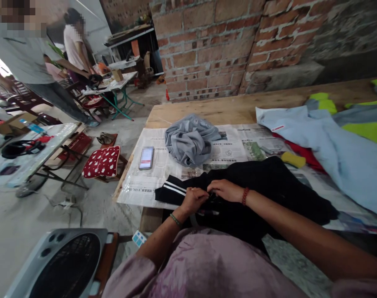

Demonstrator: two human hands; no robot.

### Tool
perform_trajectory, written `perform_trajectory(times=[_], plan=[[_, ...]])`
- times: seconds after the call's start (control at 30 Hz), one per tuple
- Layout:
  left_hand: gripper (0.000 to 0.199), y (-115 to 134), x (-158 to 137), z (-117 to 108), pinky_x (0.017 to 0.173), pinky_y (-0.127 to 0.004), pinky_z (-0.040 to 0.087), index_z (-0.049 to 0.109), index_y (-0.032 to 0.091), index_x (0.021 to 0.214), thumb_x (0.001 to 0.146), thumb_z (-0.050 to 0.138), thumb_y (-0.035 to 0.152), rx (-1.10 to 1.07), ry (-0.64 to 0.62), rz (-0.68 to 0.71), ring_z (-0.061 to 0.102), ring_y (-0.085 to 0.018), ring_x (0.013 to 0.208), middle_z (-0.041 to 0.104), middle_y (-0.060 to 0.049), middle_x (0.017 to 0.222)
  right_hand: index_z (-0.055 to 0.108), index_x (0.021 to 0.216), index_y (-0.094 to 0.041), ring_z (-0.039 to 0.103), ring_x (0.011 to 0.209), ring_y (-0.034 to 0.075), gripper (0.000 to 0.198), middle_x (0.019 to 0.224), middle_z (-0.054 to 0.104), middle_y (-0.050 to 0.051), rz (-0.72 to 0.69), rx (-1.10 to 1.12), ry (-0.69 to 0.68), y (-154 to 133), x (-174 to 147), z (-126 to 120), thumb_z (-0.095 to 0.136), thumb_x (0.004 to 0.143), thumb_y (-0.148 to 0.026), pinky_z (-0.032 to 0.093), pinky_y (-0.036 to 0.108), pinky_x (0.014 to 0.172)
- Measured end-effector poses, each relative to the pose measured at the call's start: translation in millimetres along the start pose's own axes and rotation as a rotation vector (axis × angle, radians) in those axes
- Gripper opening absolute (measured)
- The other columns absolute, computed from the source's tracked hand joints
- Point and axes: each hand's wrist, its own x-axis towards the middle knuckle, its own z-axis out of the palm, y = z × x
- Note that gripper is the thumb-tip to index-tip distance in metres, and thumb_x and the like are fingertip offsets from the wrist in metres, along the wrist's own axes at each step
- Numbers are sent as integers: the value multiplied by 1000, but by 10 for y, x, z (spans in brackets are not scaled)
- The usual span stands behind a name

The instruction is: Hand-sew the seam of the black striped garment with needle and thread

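Observation:
A black garment (pixel 269 182) with two white stripes at its left end is spread along the front of the newspaper-covered table. My left hand (pixel 194 199), with a green bracelet at the wrist, is closed in a pinch on the fabric. Close beside it, my right hand (pixel 227 190), with a red bead bracelet, also pinches the dark cloth. The fingertips of both hands nearly meet; anything small between them is too fine to make out. Beyond the hands rests a bunched grey cloth (pixel 190 140). A phone (pixel 146 157) with a lit screen lies to its left.
A yellow sponge-like block (pixel 293 159) and a light blue garment (pixel 318 128) lie on the right, near neon yellow and grey cloth (pixel 366 126). A fan (pixel 64 265) stands at lower left. Behind it is a red cushioned stool (pixel 101 162). Other people are at the back left.

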Motion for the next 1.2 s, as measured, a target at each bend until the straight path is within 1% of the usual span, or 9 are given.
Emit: perform_trajectory(times=[0.07, 0.23, 0.4, 0.5, 0.57, 0.67, 0.83, 1.03, 1.2], plan=[[10, 14, -7, 0, 76, -24, 41, 69, 20, 75, 78, 59, 19, 17, 9, -4, 61, -11, 72, 69, 1, 74, 63, 85, -16, 57, 60, 10, 23, 79, 61, 3, 98, 141, 35, -26, 25, 21, 42, 76, -11, 45, 23, 62], [11, 49, -21, -19, 74, -23, 41, 68, 20, 78, 78, 58, 18, 9, 14, -22, 61, -11, 72, 68, 1, 74, 58, 86, -17, 59, 58, 9, 24, 71, 60, -2, 306, 406, 150, -62, 90, 133, 44, 68, -8, 45, 21, 59], [11, 77, -27, -46, 74, -24, 41, 68, 21, 79, 78, 58, 18, 41, -4, -45, 61, -12, 75, 69, 0, 77, 51, 93, -19, 58, 52, 6, 35, 76, 58, -4, 412, 481, 264, -78, 115, 215, 43, 62, -3, 43, 17, 51], [11, 86, -27, -53, 77, -25, 41, 68, 22, 80, 79, 57, 18, 59, -3, -40, 61, -12, 77, 69, 0, 79, 46, 93, -18, 57, 49, 7, 37, 69, 56, -6, 497, 553, 301, -88, 112, 220, 45, 60, -3, 41, 17, 47], [12, 86, -27, -53, 76, -25, 41, 68, 21, 79, 79, 56, 18, 46, 2, -21, 61, -13, 77, 69, 0, 79, 44, 93, -18, 57, 49, 8, 35, 64, 55, -7, 501, 638, 286, -93, 93, 215, 49, 61, -5, 41, 18, 47], [13, 79, -30, -47, 73, -24, 42, 68, 20, 76, 80, 55, 18, 18, 34, 4, 61, -12, 74, 69, -1, 77, 46, 93, -16, 59, 54, 10, 34, 64, 58, -5, 482, 770, 271, -104, 42, 216, 55, 61, -10, 42, 19, 49], [13, 88, -41, -52, 74, -24, 42, 67, 20, 75, 80, 56, 18, 5, 56, -4, 61, -11, 73, 69, 0, 76, 51, 91, -15, 59, 57, 10, 30, 67, 62, -1, 514, 935, 316, -124, -13, 236, 59, 63, -18, 39, 19, 47], [11, 118, -57, -82, 77, -25, 40, 68, 21, 78, 80, 58, 21, 43, 28, -19, 61, -12, 77, 69, 0, 80, 54, 74, -15, 59, 57, 10, 17, 62, 61, 0, 504, 944, 315, -122, -7, 256, 63, 61, -21, 38, 18, 48], [12, 106, -57, -66, 75, -25, 41, 68, 21, 77, 80, 56, 19, 46, 11, -43, 61, -13, 77, 69, -1, 80, 59, 79, -15, 60, 58, 11, 17, 63, 62, 0, 484, 932, 334, -132, -18, 266, 60, 66, -26, 40, 19, 49]])
